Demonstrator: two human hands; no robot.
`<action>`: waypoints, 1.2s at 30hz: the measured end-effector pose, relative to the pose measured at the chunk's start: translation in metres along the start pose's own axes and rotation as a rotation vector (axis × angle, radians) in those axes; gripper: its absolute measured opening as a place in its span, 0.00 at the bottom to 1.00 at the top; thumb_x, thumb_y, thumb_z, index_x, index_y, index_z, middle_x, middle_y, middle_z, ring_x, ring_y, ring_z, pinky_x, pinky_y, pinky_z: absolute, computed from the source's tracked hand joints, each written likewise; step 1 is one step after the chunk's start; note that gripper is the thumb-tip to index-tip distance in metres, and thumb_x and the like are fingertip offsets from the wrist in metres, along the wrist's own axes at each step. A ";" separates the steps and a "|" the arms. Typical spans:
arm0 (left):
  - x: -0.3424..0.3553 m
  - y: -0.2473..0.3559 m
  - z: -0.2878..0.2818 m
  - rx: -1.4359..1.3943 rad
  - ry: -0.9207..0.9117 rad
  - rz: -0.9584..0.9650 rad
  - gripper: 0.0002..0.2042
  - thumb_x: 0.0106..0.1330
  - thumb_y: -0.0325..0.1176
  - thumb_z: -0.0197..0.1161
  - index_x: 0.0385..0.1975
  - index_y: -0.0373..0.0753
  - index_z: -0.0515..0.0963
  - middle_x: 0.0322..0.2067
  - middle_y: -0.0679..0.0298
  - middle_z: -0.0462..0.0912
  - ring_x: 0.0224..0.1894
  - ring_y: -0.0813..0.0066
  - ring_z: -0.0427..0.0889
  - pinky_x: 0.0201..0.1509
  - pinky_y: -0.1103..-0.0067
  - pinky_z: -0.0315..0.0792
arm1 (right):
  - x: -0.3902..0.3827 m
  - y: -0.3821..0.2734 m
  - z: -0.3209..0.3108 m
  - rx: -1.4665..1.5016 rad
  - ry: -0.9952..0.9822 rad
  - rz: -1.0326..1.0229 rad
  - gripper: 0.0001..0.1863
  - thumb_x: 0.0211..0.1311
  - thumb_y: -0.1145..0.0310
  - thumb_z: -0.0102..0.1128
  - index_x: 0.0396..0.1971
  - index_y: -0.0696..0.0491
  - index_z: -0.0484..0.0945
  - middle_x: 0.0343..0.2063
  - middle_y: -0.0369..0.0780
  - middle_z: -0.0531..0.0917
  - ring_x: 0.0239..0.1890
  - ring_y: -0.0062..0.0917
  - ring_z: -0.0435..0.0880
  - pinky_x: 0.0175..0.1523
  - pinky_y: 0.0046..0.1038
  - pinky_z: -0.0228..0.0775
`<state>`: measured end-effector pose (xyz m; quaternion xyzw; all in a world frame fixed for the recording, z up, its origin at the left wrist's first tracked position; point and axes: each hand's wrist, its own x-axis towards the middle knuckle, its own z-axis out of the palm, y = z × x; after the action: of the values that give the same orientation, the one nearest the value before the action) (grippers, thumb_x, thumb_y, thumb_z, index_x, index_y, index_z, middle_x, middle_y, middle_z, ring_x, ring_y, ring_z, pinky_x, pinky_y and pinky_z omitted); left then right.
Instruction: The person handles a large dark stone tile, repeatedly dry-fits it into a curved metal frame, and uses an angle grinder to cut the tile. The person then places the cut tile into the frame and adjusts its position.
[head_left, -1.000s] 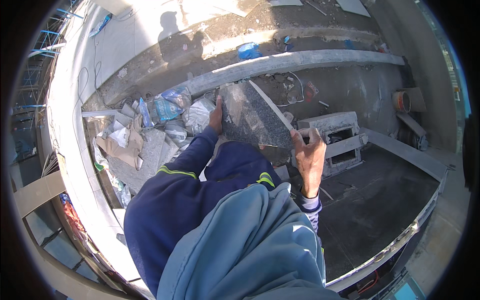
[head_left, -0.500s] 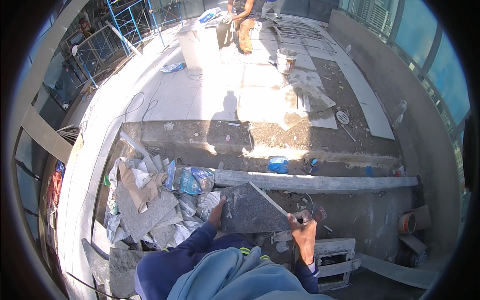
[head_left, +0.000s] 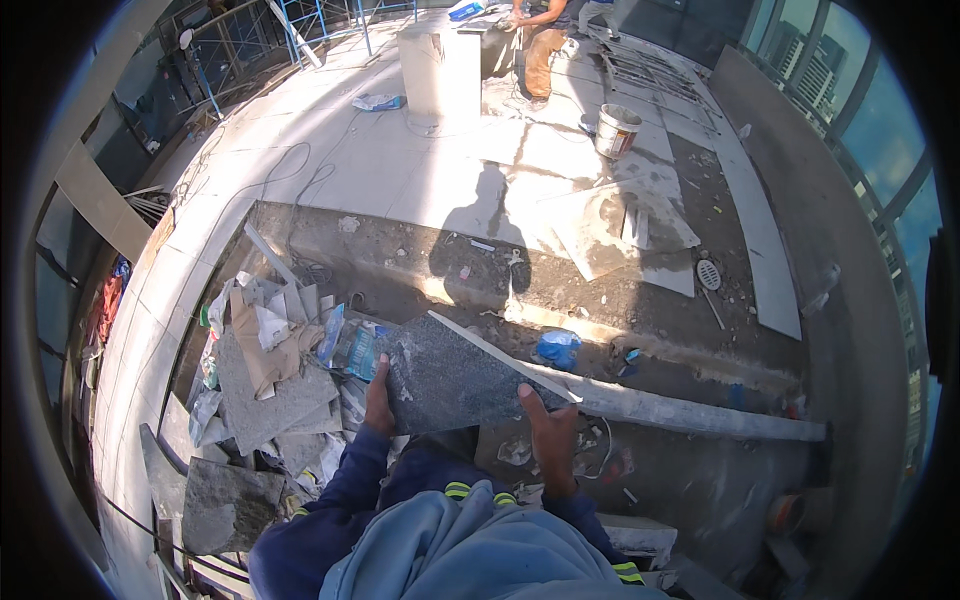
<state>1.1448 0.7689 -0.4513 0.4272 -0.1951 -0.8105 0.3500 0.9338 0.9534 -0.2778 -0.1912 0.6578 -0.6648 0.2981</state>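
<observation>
A dark grey stone tile (head_left: 452, 382) with a pale cut edge is held up in front of me between both hands. My left hand (head_left: 379, 400) grips its left end, thumb up along the side. On the right end, my right hand (head_left: 551, 438) has its thumb against the tile near the pale edge; its other fingers are partly hidden. Behind the tile's left end a blue printed bag (head_left: 366, 350) shows in part, on top of a rubble heap.
Broken tiles and torn brown paper (head_left: 258, 340) pile up at left. A long pale beam (head_left: 690, 412) crosses at right, with a crumpled blue bag (head_left: 558, 349) beyond it. Farther off are a bucket (head_left: 617, 130), a pale block (head_left: 440, 80) and another person (head_left: 540, 60).
Both hands have brought the tile up, farther from my body and somewhat left. My right hand has shifted from the tile's corner to a grip with its thumb raised. The view has turned slightly.
</observation>
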 end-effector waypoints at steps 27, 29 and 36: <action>0.847 0.842 0.370 0.337 0.317 0.229 0.31 0.74 0.58 0.59 0.56 0.31 0.81 0.49 0.58 0.86 0.50 0.71 0.84 0.56 0.74 0.76 | 1.031 -0.299 0.634 0.022 -0.562 0.371 0.12 0.70 0.65 0.66 0.38 0.60 0.84 0.32 0.39 0.86 0.31 0.22 0.83 0.40 0.25 0.74; 0.970 0.907 0.399 0.547 0.347 0.262 0.33 0.75 0.60 0.55 0.56 0.30 0.81 0.49 0.60 0.85 0.48 0.72 0.84 0.56 0.75 0.76 | 1.128 -0.291 0.690 0.118 -0.551 0.350 0.12 0.70 0.65 0.66 0.39 0.60 0.83 0.33 0.40 0.86 0.32 0.23 0.83 0.40 0.26 0.75; 1.346 1.165 0.542 1.154 0.564 0.479 0.42 0.74 0.70 0.45 0.53 0.27 0.81 0.47 0.40 0.85 0.54 0.45 0.81 0.63 0.62 0.68 | 1.509 -0.339 0.918 0.239 -0.447 0.360 0.10 0.70 0.68 0.66 0.42 0.59 0.83 0.35 0.40 0.85 0.35 0.23 0.84 0.45 0.27 0.76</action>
<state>0.6370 -1.0006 -0.1796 0.6853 -0.5862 -0.3347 0.2732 0.3470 -0.7369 -0.0943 -0.1765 0.5163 -0.6155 0.5686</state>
